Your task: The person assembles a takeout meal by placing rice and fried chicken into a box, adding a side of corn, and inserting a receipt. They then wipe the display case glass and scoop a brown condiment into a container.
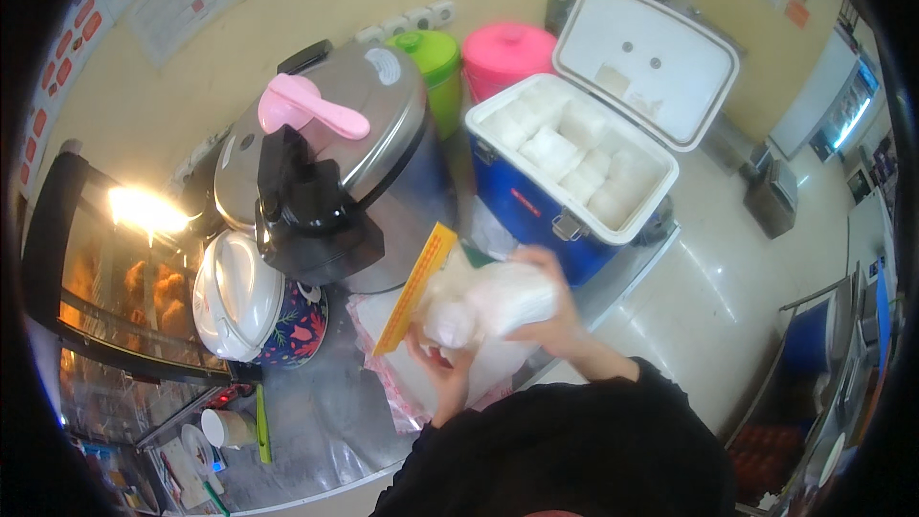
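Observation:
Low over the counter, my right hand [555, 321] is closed round the side of a white wrapped bundle [512, 297]. My left hand [444, 373] curls its fingers against a small rounded white part [449, 324] at the left end of that bundle. Whether this is one piece with the bundle is blurred. Just beyond my left hand a yellow-orange strip [416, 287] slants upward; its lower end comes close to my fingers. Beneath both hands lie sheets of white wrapping paper [388, 378] with a red printed edge.
Ahead to the right stands a blue cooler box [522, 215], lid up, filled with several white bundles [550, 151]. A large steel rice cooker [383, 124] carries a pink scoop [304, 107]. Left are a floral container [299, 330] and a lit display case [144, 273]. Green [431, 57] and pink [507, 53] buckets stand behind.

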Tool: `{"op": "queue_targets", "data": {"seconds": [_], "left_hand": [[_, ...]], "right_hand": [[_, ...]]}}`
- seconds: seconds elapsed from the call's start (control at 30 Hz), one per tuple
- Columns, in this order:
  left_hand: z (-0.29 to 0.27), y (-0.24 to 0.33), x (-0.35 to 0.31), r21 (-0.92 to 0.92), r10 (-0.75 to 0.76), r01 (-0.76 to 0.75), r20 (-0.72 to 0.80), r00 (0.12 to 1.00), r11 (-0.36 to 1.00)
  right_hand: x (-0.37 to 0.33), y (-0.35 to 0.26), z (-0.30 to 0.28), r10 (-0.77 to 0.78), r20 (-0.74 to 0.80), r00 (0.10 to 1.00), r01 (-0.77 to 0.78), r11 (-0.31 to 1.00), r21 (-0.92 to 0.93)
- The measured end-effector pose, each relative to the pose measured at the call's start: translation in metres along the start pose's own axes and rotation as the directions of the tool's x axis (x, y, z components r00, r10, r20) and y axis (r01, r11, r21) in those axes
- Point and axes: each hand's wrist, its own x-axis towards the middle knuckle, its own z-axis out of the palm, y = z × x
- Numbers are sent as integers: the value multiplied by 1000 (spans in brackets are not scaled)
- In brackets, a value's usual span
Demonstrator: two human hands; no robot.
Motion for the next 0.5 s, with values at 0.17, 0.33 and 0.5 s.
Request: {"op": "queue_targets", "data": {"seconds": [0.17, 0.33, 0.5], "left_hand": [[-15, 12, -3, -9, -96, 96, -52, 994, 995], [-27, 22, -17, 329, 25, 12, -109, 994, 944], [-37, 10, -30, 436, 112, 1, -234, 966, 900]], "right_hand": [[11, -63, -134, -311, -146, 939, 344, 852, 396], [121, -105, -356, -516, -764, 387, 549, 795, -258], [217, -38, -455, -478, -590, 651, -207, 636, -744]]}}
